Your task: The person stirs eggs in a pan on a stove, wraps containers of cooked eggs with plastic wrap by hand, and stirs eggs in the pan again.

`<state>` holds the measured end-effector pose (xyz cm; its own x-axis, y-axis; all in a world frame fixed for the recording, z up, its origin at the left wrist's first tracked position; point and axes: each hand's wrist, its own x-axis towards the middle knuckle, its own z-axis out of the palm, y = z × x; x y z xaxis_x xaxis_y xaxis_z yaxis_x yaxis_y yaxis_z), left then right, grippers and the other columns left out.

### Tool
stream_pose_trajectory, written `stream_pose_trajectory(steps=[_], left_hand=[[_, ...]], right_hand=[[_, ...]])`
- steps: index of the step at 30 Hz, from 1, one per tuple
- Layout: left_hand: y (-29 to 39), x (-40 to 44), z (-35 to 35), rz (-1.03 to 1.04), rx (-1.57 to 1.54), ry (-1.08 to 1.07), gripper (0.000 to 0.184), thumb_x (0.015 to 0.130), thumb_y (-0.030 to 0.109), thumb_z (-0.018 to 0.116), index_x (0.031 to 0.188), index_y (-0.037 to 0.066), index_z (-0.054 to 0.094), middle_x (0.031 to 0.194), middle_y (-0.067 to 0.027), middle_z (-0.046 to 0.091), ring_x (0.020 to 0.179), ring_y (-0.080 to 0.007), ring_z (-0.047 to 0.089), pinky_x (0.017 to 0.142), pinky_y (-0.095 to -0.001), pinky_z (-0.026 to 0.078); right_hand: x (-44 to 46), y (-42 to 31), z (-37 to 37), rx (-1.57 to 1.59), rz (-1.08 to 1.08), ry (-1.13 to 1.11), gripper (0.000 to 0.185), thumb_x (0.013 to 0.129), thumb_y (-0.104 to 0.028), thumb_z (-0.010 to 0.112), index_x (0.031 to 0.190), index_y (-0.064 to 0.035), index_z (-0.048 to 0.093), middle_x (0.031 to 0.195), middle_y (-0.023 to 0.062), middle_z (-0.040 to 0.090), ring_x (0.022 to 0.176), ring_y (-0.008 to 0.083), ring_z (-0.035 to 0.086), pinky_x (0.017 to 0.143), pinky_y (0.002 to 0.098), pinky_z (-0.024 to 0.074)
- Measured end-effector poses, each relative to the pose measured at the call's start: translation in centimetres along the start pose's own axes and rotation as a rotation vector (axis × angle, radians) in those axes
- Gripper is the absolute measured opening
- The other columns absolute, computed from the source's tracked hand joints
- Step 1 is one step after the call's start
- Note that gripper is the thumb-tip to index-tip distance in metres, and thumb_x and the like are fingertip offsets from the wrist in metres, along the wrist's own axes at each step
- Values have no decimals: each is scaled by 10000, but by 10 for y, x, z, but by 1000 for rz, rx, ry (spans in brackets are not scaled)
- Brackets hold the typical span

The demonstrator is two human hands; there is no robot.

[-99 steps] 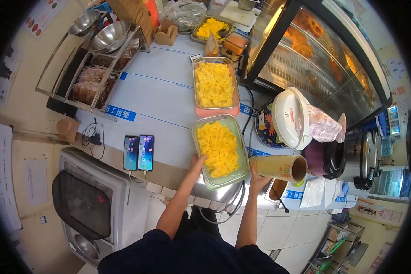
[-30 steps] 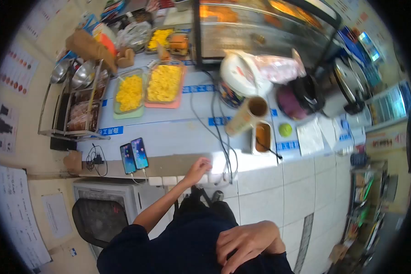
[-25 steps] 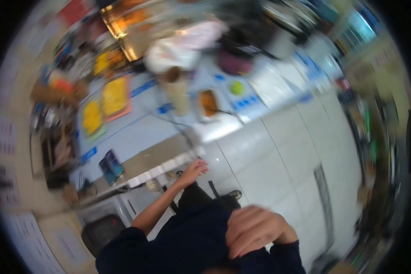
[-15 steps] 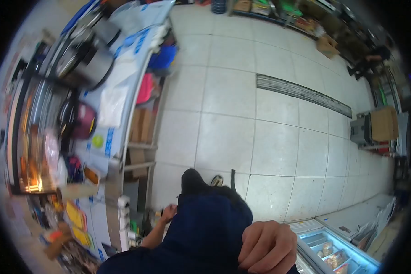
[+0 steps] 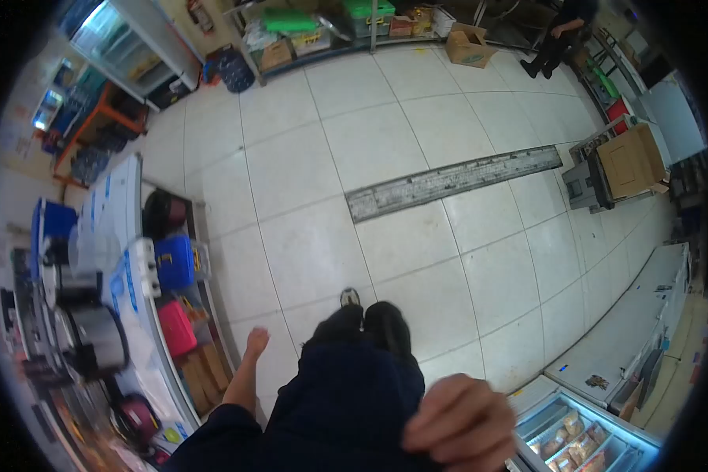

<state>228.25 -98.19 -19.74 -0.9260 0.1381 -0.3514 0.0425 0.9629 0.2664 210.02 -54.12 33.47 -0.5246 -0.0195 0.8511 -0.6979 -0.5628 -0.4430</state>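
My left hand (image 5: 257, 341) hangs over the tiled floor, beside the worktable's lower shelf; its fingers look curled, but they are too small to tell what, if anything, is in them. Close to the camera, in front of my dark shirt (image 5: 346, 393), my right hand (image 5: 462, 425) has its fingers bent and pressed together, the inside of the hand hidden. A lit freezer (image 5: 582, 433) with bagged food is just right of it. Below me one shoe (image 5: 350, 297) shows on the floor.
The worktable (image 5: 141, 346) with metal pots (image 5: 94, 337) runs along the left. A floor drain grate (image 5: 452, 182) crosses the tiles ahead. A cardboard box (image 5: 631, 161) sits on a bin at right. Another person (image 5: 558, 35) stands at the far top right, near shelving.
The view has swung from the worktable with trays of yellow food to the open floor. Both hands have left the tray and tube held earlier; the tray was set down at the back left.
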Motion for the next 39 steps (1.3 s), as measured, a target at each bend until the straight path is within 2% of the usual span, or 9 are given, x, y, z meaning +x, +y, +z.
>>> stream_pose_trajectory(steps=[2, 8, 20, 22, 25, 26, 28, 35, 39], left_hand=[[68, 153, -115, -270, -726, 157, 203, 880, 200, 493, 896, 15, 575, 799, -102, 603, 754, -203, 581, 679, -332, 469], [248, 500, -305, -105, -1070, 58, 204, 922, 195, 466, 1032, 40, 540, 889, -86, 623, 832, -157, 591, 735, -278, 449], [231, 748, -289, 219, -297, -333, 219, 868, 231, 518, 945, 46, 606, 811, -113, 629, 777, -257, 615, 704, -371, 496], [253, 815, -319, -545, -677, -613, 180, 841, 198, 576, 966, 73, 607, 811, -75, 628, 754, -194, 611, 633, -356, 503], [244, 981, -333, -254, -1145, -517, 166, 844, 192, 553, 953, 79, 608, 812, -71, 625, 744, -169, 602, 636, -348, 501], [260, 1064, -356, 83, -442, -497, 185, 835, 198, 546, 918, 44, 608, 799, -88, 623, 751, -160, 599, 675, -315, 495], [322, 1195, -414, -150, -775, -157, 148, 865, 167, 522, 891, 31, 573, 769, -53, 606, 719, -139, 574, 688, -295, 476], [548, 1516, -652, 218, -1017, 27, 234, 934, 181, 454, 1107, 34, 512, 996, -80, 615, 928, -159, 577, 834, -305, 434], [624, 1603, -722, 97, -1183, -12, 265, 941, 223, 448, 1140, 57, 500, 1030, -86, 610, 971, -167, 570, 857, -323, 425]], right_hand=[[54, 33, -45, 3, -213, 166, 75, 738, -38, 660, 801, -75, 640, 793, 91, 562, 615, 224, 581, 513, 300, 504], [170, 152, -246, -139, -213, 55, 58, 731, -35, 655, 770, -69, 629, 797, 82, 537, 592, 205, 571, 524, 289, 502], [427, 414, -578, -124, -263, 136, 92, 739, 1, 633, 755, -89, 641, 726, 64, 545, 538, 193, 528, 512, 271, 474], [470, 465, -621, 26, -426, 237, 86, 741, 12, 629, 749, -73, 629, 742, 61, 551, 521, 185, 525, 559, 279, 479], [534, 525, -708, -62, -393, 140, 76, 740, 10, 635, 755, -64, 623, 755, 65, 556, 521, 181, 528, 554, 277, 477], [554, 540, -737, -164, -286, 56, 71, 741, 6, 638, 756, -61, 619, 760, 68, 559, 521, 179, 530, 536, 270, 473], [593, 568, -788, -263, -289, 31, 64, 743, 1, 638, 754, -57, 616, 762, 66, 558, 524, 177, 533, 514, 259, 466], [711, 677, -966, -272, -457, 208, 36, 792, -47, 596, 779, -45, 630, 814, 41, 554, 527, 165, 518, 474, 254, 453], [776, 758, -1098, -386, -219, -356, 158, 708, -73, 743, 850, -78, 674, 796, 86, 630, 602, 186, 606, 528, 275, 520]])
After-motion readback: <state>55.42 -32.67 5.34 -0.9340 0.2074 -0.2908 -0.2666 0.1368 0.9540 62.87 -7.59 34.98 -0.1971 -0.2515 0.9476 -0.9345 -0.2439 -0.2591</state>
